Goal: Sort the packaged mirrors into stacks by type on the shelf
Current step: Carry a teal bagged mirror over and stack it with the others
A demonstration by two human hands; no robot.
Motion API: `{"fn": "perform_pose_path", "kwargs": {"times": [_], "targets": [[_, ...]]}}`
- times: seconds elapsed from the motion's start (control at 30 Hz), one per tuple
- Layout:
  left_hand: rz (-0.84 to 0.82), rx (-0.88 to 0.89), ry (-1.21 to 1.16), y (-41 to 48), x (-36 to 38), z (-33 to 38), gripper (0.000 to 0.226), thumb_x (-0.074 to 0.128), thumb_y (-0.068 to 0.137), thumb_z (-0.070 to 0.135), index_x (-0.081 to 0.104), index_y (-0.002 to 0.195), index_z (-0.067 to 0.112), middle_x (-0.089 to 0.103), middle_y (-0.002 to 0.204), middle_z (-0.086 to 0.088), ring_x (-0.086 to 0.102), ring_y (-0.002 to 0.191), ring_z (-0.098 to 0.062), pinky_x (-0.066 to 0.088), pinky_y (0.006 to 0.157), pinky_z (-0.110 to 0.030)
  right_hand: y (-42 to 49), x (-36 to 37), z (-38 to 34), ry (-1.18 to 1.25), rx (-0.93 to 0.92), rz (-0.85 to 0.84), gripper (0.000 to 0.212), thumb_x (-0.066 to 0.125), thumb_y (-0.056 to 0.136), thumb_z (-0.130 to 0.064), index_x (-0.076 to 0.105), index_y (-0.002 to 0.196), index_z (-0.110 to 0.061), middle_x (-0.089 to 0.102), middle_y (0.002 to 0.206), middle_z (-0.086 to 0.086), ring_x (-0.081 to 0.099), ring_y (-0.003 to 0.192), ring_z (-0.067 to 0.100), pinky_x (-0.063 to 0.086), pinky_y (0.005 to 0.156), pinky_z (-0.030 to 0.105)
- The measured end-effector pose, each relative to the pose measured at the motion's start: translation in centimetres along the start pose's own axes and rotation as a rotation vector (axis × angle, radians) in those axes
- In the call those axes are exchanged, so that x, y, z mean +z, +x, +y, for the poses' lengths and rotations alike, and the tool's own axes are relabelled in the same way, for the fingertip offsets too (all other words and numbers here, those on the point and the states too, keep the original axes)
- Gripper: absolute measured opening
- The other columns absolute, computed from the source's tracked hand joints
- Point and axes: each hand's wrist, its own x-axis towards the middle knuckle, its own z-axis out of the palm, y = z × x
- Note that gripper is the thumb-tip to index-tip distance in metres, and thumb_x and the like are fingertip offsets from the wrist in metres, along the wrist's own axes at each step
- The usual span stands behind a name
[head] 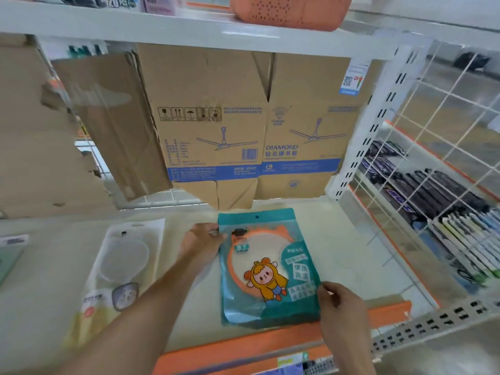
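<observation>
My left hand (201, 240) and right hand (339, 303) pinch opposite edges of the teal plastic-packaged orange-rimmed round mirror (266, 267) lying flat on the white shelf (349, 250).

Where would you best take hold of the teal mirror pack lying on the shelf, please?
Probably by its long side edges, coming in from left and right. The teal mirror pack lies flat and thin on the shelf, so only the edges offer purchase, where the left hand and right hand touch.
</observation>
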Motion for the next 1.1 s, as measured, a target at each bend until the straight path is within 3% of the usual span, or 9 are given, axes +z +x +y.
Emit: {"fn": "perform_pose_path", "kwargs": {"times": [0.17, 0.47, 0.67, 0.8, 0.93, 1.1], "targets": [[0.004, -0.107, -0.181, 0.6, 0.0, 0.0, 0.009, 0.074, 0.081, 0.017, 0.069, 0.088, 0.013, 0.069, 0.072, -0.003, 0.058, 0.051, -0.009, 0.047, 0.049, -0.022, 0.5, 0.2, 0.5, -0.025, -0.015, -0.016, 0.019, 0.055, 0.093, -0.021, 0.066, 0.107, -0.014, 0.067, 0.081, 0.000, 0.061, 0.074, 0.012, 0.044, 0.054, 0.024], [-0.017, -0.120, -0.230, 1.0, -0.1, -0.9, 0.009, 0.071, 0.084, 0.019, 0.069, 0.085, 0.010, 0.070, 0.079, -0.009, 0.058, 0.062, -0.015, 0.056, 0.069, -0.036, 0.4, -0.4, 0.4, -0.047, -0.047, -0.063, 0.008, 0.062, 0.089, -0.022, 0.067, 0.094, -0.017, 0.064, 0.065, 0.001, 0.061, 0.065, 0.015, 0.039, 0.051, 0.026], [-0.025, -0.112, -0.241, 0.8, -0.2, -1.1, 0.012, 0.068, 0.086, 0.019, 0.069, 0.087, 0.007, 0.071, 0.081, -0.011, 0.061, 0.064, -0.017, 0.053, 0.061, -0.032, 0.2, -0.4, 0.2, -0.075, -0.015, -0.071, 0.013, 0.063, 0.088, -0.023, 0.068, 0.098, -0.016, 0.066, 0.075, -0.006, 0.060, 0.073, 0.009, 0.049, 0.061, 0.029], [0.009, -0.093, -0.207, 0.1, 0.0, -0.9, 0.014, 0.065, 0.089, 0.022, 0.069, 0.089, 0.008, 0.068, 0.078, -0.008, 0.058, 0.060, -0.014, 0.048, 0.057, -0.028, 0.2, -0.6, 0.0, -0.091, -0.019, -0.094, 0.020, 0.059, 0.091, -0.023, 0.066, 0.107, -0.012, 0.062, 0.081, -0.009, 0.055, 0.075, 0.000, 0.039, 0.055, 0.016], [0.032, -0.070, -0.153, -1.0, 0.3, -0.3, 0.023, 0.055, 0.095, 0.026, 0.066, 0.087, 0.007, 0.063, 0.076, -0.007, 0.056, 0.062, -0.015, 0.045, 0.054, -0.027, 0.5, -1.0, -0.6, -0.082, -0.009, -0.102, 0.031, 0.056, 0.093, -0.025, 0.060, 0.119, -0.009, 0.061, 0.093, -0.003, 0.057, 0.084, 0.012, 0.043, 0.061, 0.020], [0.096, 0.071, 0.168, -3.2, -0.3, -0.5, 0.027, 0.048, 0.094, 0.021, 0.062, 0.072, 0.018, 0.060, 0.072, 0.000, 0.054, 0.066, -0.016, 0.038, 0.049, -0.020, 1.1, -1.5, -1.0, -0.154, -0.118, -0.063, 0.030, 0.052, 0.095, -0.022, 0.060, 0.121, -0.008, 0.063, 0.107, 0.005, 0.050, 0.089, 0.013, 0.038, 0.063, 0.022]]}}
